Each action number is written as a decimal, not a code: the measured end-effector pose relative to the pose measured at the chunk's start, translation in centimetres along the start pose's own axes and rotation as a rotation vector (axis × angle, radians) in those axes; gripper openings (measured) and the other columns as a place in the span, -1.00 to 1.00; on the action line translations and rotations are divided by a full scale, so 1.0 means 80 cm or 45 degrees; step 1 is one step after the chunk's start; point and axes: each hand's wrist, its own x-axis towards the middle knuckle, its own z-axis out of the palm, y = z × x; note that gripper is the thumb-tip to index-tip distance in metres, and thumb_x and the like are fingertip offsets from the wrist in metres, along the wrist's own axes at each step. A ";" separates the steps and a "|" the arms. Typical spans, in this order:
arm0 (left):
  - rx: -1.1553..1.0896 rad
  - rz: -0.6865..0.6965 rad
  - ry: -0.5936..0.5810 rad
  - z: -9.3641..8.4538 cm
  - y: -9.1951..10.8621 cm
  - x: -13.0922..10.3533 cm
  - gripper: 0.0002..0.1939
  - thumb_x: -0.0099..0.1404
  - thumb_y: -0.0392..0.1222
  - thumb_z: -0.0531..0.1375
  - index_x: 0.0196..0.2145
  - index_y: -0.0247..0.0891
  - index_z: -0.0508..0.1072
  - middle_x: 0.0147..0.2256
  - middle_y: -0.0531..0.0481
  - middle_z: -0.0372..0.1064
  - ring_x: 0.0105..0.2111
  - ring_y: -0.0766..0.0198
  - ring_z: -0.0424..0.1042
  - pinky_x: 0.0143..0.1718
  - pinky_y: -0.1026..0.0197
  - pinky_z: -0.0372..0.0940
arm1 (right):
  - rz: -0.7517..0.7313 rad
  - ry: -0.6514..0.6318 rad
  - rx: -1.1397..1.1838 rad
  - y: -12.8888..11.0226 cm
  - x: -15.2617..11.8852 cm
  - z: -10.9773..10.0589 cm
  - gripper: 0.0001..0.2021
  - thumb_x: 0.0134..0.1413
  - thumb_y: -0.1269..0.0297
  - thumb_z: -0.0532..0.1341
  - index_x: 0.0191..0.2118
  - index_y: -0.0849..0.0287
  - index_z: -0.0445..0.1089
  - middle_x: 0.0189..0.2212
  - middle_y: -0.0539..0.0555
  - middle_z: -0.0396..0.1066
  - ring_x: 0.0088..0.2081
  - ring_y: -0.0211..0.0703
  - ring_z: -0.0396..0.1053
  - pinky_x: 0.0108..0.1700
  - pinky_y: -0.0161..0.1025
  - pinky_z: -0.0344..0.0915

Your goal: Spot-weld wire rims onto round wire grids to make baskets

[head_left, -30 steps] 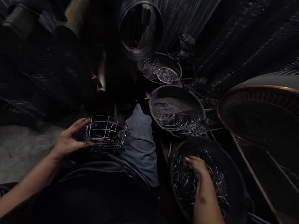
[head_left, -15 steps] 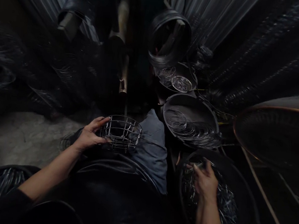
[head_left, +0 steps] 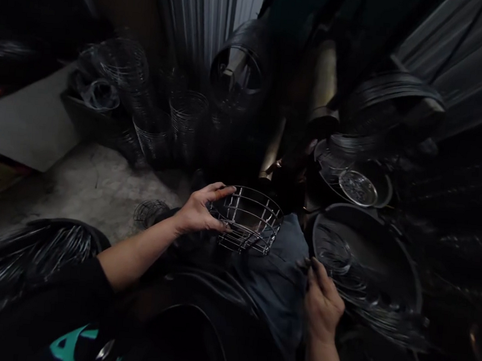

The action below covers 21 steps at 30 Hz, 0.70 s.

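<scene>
A round wire basket [head_left: 252, 220] hangs above my lap, tilted on its side. My left hand [head_left: 205, 208] grips its left edge, thumb below and fingers on the upper rim. To the right of the basket, my right hand [head_left: 323, 304] is closed in a pinch near my knee. Something small and dark shows at its fingertips, too blurred to make out. The two hands are apart, and the right one does not touch the basket.
At the right, a black tub [head_left: 370, 240] holds wire rings [head_left: 353, 289]. Behind it a smaller basin contains a shiny round dish [head_left: 358, 188]. Stacked wire baskets [head_left: 187, 115] stand at the back left. Wire pieces [head_left: 69, 245] fill a container at the lower left.
The view has turned left. My right hand has left the bin of metal pieces and come nearer the basket, its fingers now pinched. My left hand keeps its hold.
</scene>
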 end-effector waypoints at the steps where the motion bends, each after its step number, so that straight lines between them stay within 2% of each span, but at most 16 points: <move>1: -0.007 0.011 0.000 0.000 -0.001 0.003 -0.06 -0.31 -0.01 0.49 0.09 -0.15 0.37 0.16 -0.14 0.18 0.16 -0.06 0.21 0.22 -0.04 0.11 | -0.002 -0.043 0.001 -0.013 0.004 -0.002 -0.59 0.08 0.07 0.23 -0.04 0.24 0.46 -0.29 0.15 0.50 -0.24 -0.09 0.44 -0.03 -0.10 0.32; 4: -0.009 0.061 0.009 0.005 -0.004 0.012 -0.08 -0.30 -0.04 0.49 0.08 -0.13 0.38 0.14 -0.13 0.20 0.16 -0.05 0.22 0.21 -0.04 0.11 | -0.080 -0.240 -0.107 -0.055 0.016 -0.006 -0.55 0.07 0.06 0.23 0.03 0.20 0.41 -0.26 0.13 0.49 -0.23 -0.10 0.44 -0.12 -0.17 0.37; 7: 0.018 0.051 0.012 0.011 -0.005 0.016 -0.08 -0.29 -0.08 0.49 0.09 -0.12 0.37 0.16 -0.14 0.17 0.17 -0.06 0.20 0.20 -0.05 0.11 | -0.311 -0.445 -0.322 -0.095 0.027 -0.008 -0.50 -0.01 0.01 0.28 0.03 0.14 0.41 -0.15 0.13 0.47 -0.13 -0.03 0.43 -0.12 -0.19 0.39; 11: 0.091 0.040 -0.015 0.017 -0.003 0.015 -0.10 -0.27 -0.11 0.48 0.10 -0.14 0.36 0.17 -0.20 0.15 0.18 -0.11 0.18 0.18 -0.05 0.13 | -0.634 -0.830 -0.294 -0.146 0.036 -0.001 -0.74 0.10 0.09 0.23 -0.13 0.04 0.52 -0.26 0.05 0.53 -0.14 -0.07 0.46 -0.11 -0.27 0.40; 13: 0.122 0.074 -0.029 0.019 -0.003 0.015 -0.11 -0.25 -0.08 0.47 0.10 -0.17 0.36 0.16 -0.24 0.15 0.17 -0.11 0.19 0.17 -0.06 0.13 | -0.629 -1.054 -0.189 -0.170 0.043 0.011 -0.78 0.12 0.12 0.22 -0.18 0.02 0.54 -0.32 0.03 0.53 -0.24 -0.13 0.49 -0.21 -0.33 0.42; 16: 0.176 0.193 -0.032 0.024 -0.006 0.014 -0.12 -0.24 0.00 0.45 0.09 -0.19 0.38 0.14 -0.25 0.18 0.13 -0.10 0.23 0.15 -0.06 0.15 | -0.434 -1.335 -0.095 -0.192 0.062 0.039 -0.78 0.13 0.13 0.19 -0.25 0.06 0.56 -0.40 0.04 0.52 -0.38 -0.19 0.47 -0.35 -0.36 0.39; 18: 0.224 0.287 -0.037 0.027 -0.008 0.013 -0.13 -0.23 0.05 0.44 0.08 -0.18 0.38 0.11 -0.22 0.22 0.11 -0.07 0.26 0.13 -0.04 0.17 | -0.328 -1.394 -0.126 -0.195 0.073 0.059 -0.76 0.12 0.15 0.18 -0.26 0.10 0.56 -0.39 0.06 0.52 -0.37 -0.17 0.47 -0.33 -0.33 0.38; 21: 0.291 0.390 -0.058 0.031 -0.008 0.014 -0.18 -0.18 0.08 0.41 0.07 -0.16 0.39 0.08 -0.19 0.25 0.07 -0.03 0.28 0.12 -0.03 0.18 | -0.420 -1.298 -0.375 -0.189 0.077 0.079 -0.74 0.14 0.21 0.12 -0.19 0.13 0.54 -0.30 0.10 0.52 -0.28 -0.11 0.47 -0.26 -0.26 0.36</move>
